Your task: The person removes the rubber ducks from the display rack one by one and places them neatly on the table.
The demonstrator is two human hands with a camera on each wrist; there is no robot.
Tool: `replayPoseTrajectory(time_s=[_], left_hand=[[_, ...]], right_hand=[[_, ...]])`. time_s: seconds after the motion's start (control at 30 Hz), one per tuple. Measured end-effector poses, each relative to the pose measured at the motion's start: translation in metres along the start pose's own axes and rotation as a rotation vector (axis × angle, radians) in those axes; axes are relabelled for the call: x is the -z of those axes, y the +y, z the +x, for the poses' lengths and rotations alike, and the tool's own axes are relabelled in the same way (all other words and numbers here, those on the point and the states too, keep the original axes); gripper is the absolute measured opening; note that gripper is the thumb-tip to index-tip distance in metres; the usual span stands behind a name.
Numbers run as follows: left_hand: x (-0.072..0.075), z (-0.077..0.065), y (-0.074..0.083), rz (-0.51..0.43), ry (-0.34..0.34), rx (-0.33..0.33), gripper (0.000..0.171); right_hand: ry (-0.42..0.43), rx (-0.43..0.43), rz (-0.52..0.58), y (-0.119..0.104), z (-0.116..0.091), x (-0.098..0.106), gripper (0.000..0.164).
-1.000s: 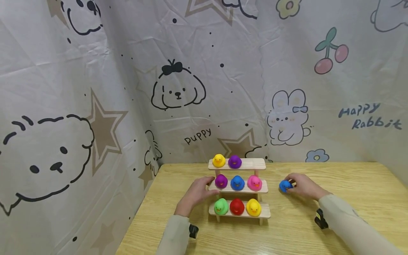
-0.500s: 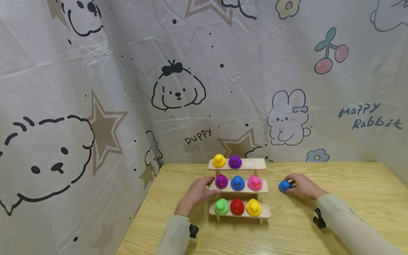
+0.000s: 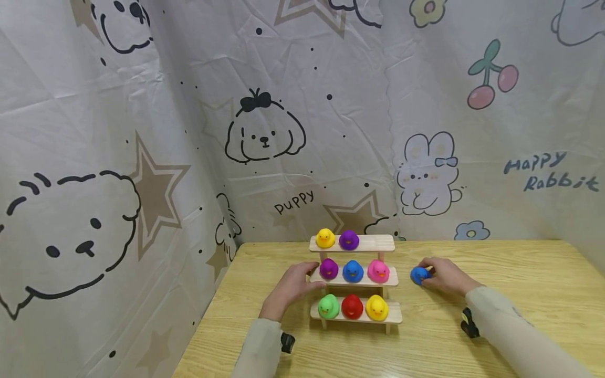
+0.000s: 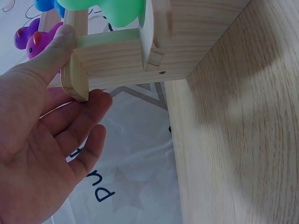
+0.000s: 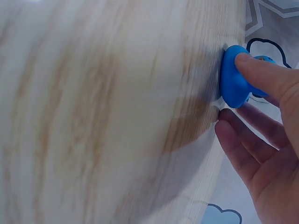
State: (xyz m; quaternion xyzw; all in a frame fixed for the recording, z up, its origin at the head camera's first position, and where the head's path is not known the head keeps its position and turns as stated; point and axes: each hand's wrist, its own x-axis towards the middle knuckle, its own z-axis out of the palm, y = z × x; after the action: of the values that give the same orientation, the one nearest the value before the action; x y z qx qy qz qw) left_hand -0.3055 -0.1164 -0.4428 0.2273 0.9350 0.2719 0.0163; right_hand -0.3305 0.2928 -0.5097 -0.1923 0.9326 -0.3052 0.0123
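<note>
My right hand [image 3: 446, 275] pinches a blue rubber duck [image 3: 419, 275], low over the table to the right of the shelf. In the right wrist view the thumb lies across the blue duck [image 5: 233, 77], close to the wood surface. My left hand [image 3: 296, 286] grips the left end of the middle board of a three-tier wooden display shelf [image 3: 360, 318]. The left wrist view has its thumb on top of the board end [image 4: 74, 81] and fingers beneath. Yellow [image 3: 325, 238] and purple [image 3: 349, 240] ducks sit on the top board, left and middle.
The middle board carries purple [image 3: 329, 269], blue [image 3: 353, 271] and pink [image 3: 378, 271] ducks. Green [image 3: 328, 306], red [image 3: 352, 306] and yellow [image 3: 377, 307] ones stand on the bottom board. A printed cloth [image 3: 359, 157] hangs behind the wooden table [image 3: 439, 346].
My right hand has slid slightly left with the blue duck, nearer the shelf. The left hand keeps its hold on the middle board's end.
</note>
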Motion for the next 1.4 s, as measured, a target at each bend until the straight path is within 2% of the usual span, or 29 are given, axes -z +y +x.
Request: replayPoseTrajectory(time_s=[0.2,0.47,0.67,0.9,1.17,1.4], left_hand=[[-0.002,0.001,0.000,-0.008,0.003,0.002,0.055],[-0.002,0.002,0.001,-0.011,0.002,0.006,0.055],[-0.001,0.003,0.000,0.001,0.006,-0.001,0.054],[-0.001,0.002,0.000,-0.005,0.005,0.010,0.053],[-0.002,0.001,-0.001,-0.012,0.009,0.009,0.054],[-0.003,0.000,-0.003,-0.021,0.011,0.001,0.054]], right_hand=[[0.016,-0.016,-0.010,0.001,0.002,-0.002,0.031],[0.018,-0.034,-0.027,-0.001,0.000,-0.001,0.041],[0.037,0.004,-0.088,-0.007,-0.008,0.005,0.047],[0.102,0.083,-0.179,-0.016,-0.020,0.015,0.051],[0.146,0.147,-0.233,-0.044,-0.030,0.029,0.047],[0.156,0.193,-0.268,-0.079,-0.036,0.035,0.044]])
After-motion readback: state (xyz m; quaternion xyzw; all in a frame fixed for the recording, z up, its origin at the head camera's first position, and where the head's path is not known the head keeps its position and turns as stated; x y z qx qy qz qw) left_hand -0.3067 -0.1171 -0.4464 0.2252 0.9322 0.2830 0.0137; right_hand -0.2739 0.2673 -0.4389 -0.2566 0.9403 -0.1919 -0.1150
